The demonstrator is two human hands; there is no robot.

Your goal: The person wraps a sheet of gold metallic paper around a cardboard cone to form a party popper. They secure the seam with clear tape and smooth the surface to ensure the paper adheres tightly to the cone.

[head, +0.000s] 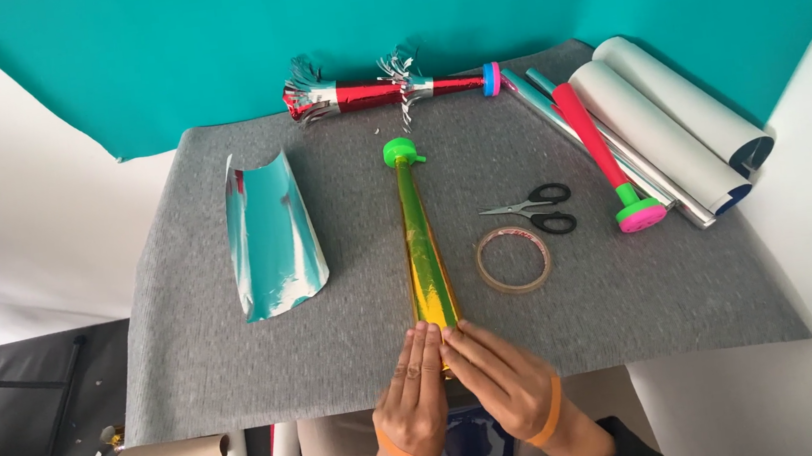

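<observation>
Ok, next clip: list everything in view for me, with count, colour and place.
Gold foil horn: 1, gold with green mouthpiece, mat centre, wide end under both hands.
Red foil horn: 1, red with silver fringe, blue and pink end, mat's far edge.
Curled foil sheet: 1, teal-silver, mat's left.
Scissors: 1, black handles, right of gold horn.
Tape roll: 1, clear, below scissors.
Pink horn: 1, pink with green and pink end, right.
Paper rolls: 2, white, far right.
Mat: 1, grey, on table.
Backdrop: 1, teal, behind.
Left hand: orange wristband, on gold horn.
Right hand: orange wristband, on gold horn.
</observation>
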